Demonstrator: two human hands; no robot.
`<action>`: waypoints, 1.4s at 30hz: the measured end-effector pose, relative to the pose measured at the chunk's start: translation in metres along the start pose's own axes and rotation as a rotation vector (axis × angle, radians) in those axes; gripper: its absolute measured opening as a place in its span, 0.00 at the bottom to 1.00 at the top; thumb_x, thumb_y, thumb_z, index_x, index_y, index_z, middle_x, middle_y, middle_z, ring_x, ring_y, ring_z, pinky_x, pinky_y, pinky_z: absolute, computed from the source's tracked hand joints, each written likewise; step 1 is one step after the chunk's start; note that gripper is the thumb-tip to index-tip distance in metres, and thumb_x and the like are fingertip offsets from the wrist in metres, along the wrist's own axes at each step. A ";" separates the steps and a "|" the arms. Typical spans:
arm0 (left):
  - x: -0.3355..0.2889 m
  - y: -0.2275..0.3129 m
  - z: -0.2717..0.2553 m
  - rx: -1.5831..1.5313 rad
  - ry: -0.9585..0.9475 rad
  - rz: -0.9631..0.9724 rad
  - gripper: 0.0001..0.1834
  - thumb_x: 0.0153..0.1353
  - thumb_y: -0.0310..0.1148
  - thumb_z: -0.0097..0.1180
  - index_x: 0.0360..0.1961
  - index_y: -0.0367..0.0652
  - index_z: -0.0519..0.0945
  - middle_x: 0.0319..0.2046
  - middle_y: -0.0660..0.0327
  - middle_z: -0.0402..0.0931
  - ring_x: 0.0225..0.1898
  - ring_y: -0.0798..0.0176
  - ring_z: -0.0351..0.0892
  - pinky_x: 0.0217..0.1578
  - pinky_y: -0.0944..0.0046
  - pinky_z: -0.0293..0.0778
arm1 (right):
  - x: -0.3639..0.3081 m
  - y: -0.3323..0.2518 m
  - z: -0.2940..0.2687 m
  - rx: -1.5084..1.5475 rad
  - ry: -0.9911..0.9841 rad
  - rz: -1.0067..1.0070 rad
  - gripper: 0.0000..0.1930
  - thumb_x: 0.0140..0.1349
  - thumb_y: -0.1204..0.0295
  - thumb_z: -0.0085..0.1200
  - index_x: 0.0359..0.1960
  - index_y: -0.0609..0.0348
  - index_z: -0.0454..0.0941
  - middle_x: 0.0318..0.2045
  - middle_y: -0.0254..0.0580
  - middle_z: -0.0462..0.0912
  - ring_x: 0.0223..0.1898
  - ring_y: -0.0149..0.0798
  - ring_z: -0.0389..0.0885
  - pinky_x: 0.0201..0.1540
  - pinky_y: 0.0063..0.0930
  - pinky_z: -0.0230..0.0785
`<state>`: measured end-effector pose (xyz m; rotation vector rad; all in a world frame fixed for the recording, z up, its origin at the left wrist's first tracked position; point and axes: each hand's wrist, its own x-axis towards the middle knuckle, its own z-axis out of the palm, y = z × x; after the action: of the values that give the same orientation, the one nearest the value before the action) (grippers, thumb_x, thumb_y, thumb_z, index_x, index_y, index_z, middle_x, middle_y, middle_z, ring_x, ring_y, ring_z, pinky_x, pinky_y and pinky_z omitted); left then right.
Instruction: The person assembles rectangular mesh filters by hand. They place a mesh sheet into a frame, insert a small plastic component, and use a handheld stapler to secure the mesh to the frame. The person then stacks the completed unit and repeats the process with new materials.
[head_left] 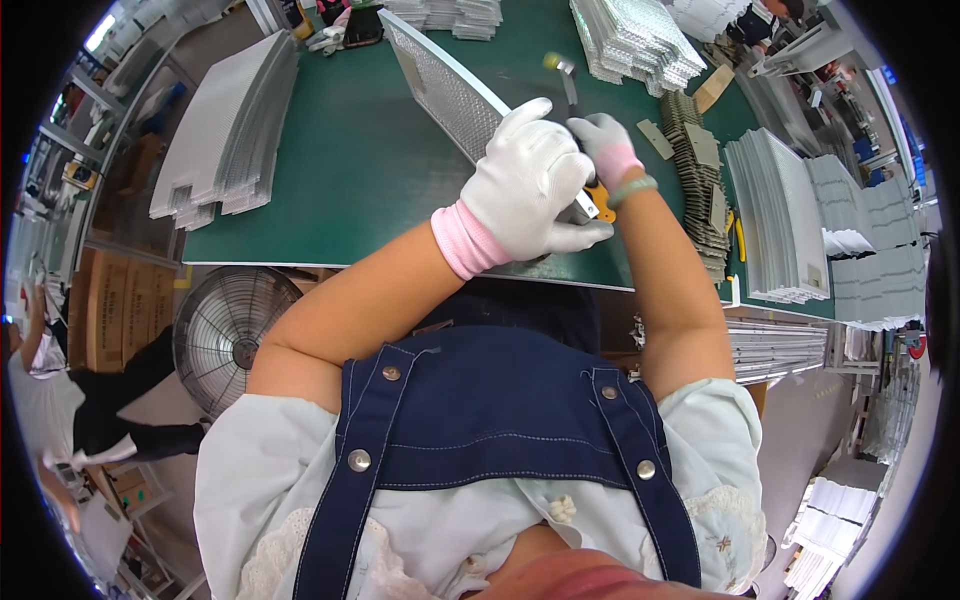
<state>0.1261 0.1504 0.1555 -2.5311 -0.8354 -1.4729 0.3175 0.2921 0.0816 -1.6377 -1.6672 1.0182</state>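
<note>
From where I stand, the white-rimmed mesh panel (pixel 440 95) slants on edge over the middle of the green table (pixel 350 180), its far end leaning left. The left hand (pixel 525 180) is wrapped around its near end, thumb toward the worker; the right hand (pixel 605 145) is closed on the dark handle of a small hammer (pixel 571 88). I'd judge the panel light and fairly stiff along its rim, the mesh easier to dent, the smooth edge perhaps slippery in gloves; the rim is the place to hold. A yellow-orange piece (pixel 600 202) shows between the hands, its kind unclear. Small plates (pixel 693 180) in a row crowd the right arm's side, pliers (pixel 740 236) beyond them; stacked panels (pixel 230 120) bound the left.
</note>
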 end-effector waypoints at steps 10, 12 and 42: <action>0.002 0.002 0.004 0.078 0.050 0.025 0.23 0.36 0.44 0.73 0.27 0.41 0.77 0.27 0.57 0.74 0.43 0.46 0.78 0.61 0.35 0.61 | -0.207 -0.089 -0.139 -0.668 0.207 -0.656 0.11 0.59 0.72 0.61 0.43 0.60 0.78 0.26 0.40 0.78 0.27 0.35 0.80 0.31 0.30 0.71; 0.001 0.002 0.005 0.085 0.054 0.036 0.23 0.36 0.44 0.73 0.27 0.42 0.77 0.27 0.57 0.74 0.43 0.46 0.78 0.61 0.35 0.60 | -0.222 -0.104 -0.150 -0.897 0.162 -0.815 0.14 0.55 0.76 0.63 0.44 0.59 0.78 0.29 0.42 0.81 0.28 0.39 0.81 0.34 0.29 0.73; 0.006 0.008 0.005 0.049 -0.053 -0.026 0.24 0.32 0.42 0.74 0.25 0.42 0.73 0.28 0.52 0.71 0.37 0.46 0.75 0.59 0.33 0.63 | -0.111 0.051 -0.095 -0.440 0.257 -0.311 0.24 0.59 0.69 0.61 0.57 0.63 0.75 0.47 0.52 0.83 0.47 0.43 0.83 0.53 0.32 0.73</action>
<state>0.1364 0.1483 0.1590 -2.5437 -0.9040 -1.3805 0.4325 0.1907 0.1014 -1.6148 -1.9746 0.2862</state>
